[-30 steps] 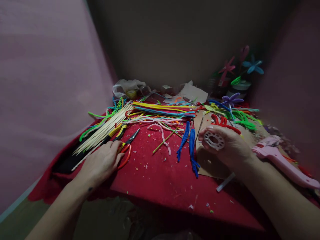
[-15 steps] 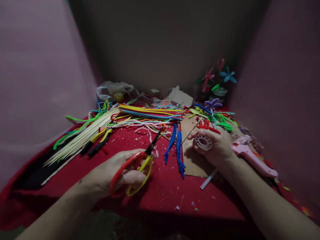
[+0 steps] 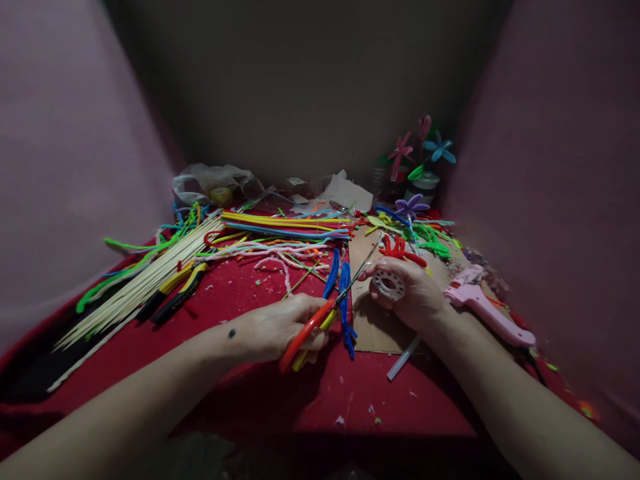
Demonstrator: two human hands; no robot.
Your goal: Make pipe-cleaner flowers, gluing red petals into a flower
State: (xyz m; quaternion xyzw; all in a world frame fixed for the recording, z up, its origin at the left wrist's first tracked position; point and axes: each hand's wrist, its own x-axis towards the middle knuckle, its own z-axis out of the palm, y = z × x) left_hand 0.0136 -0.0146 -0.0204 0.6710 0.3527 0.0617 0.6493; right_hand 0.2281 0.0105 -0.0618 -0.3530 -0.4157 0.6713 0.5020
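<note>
Red cloth (image 3: 310, 413) covers a craft table between pink walls, with brown cardboard (image 3: 373, 327) on it as the landmark. Over the cardboard, the right hand (image 3: 417, 290) holds a white ring with holes (image 3: 381, 275); its fingers are curled and pinch the ring's edge. Red fuzzy loops (image 3: 393, 247) show just beyond those fingers; whether they are held is unclear. Left of the cardboard, the left hand (image 3: 285, 327) grips scissors (image 3: 307, 337) by orange and yellow handles, fingers bent around them, partly hidden; the blades point toward the ring. Blue fuzzy bundles (image 3: 345, 280) lie along the cardboard's left edge, pliers (image 3: 167, 293) and pale sticks (image 3: 150, 280) well to its left. A pink glue gun (image 3: 487, 307) lies to its right, a translucent stick (image 3: 404, 358) at its near edge, and fuzzy flowers (image 3: 440, 148) stand behind it.
</note>
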